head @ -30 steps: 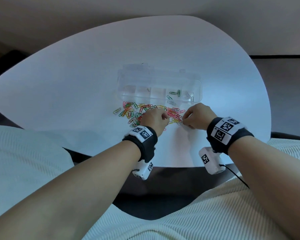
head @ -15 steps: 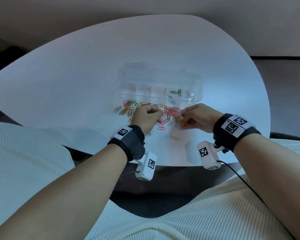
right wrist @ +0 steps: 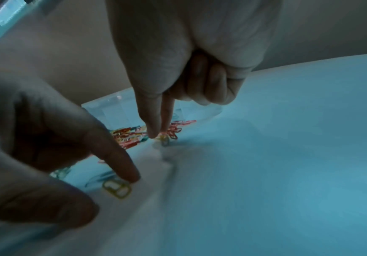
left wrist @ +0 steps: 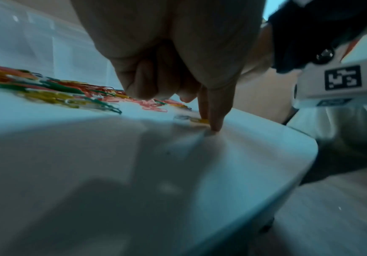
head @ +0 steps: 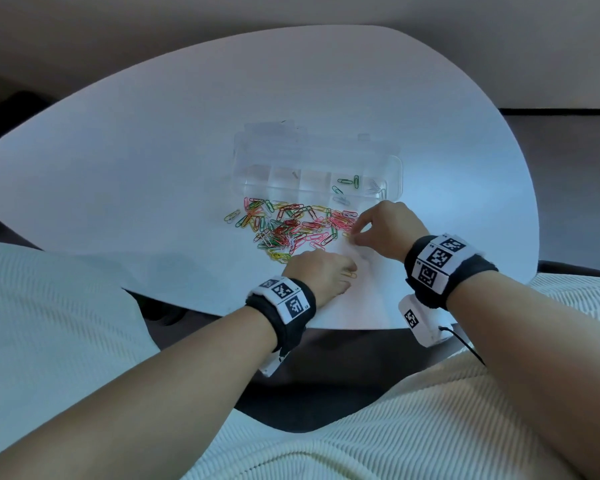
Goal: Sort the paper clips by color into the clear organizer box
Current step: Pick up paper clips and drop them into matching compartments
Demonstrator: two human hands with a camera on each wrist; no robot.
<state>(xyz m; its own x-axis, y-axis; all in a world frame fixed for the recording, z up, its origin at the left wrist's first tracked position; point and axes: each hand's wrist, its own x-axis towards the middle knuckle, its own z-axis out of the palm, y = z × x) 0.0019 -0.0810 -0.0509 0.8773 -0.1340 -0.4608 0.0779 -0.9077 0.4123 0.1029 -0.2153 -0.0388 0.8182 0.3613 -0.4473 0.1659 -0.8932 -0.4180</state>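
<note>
White table — bears clear organizer box, scattered paper clips.

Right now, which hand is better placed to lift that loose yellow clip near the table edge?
Left, probably. The left hand's fingertip already presses beside the yellow paper clip; the right hand is pinching at the clip pile, farther away.

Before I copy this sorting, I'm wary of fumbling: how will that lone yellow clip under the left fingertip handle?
The yellow clip lies flat on the smooth table, so it probably slides rather than rolls. Thin wire, likely light and hard to pinch; the left hand seems to drag it by fingertip.
</note>
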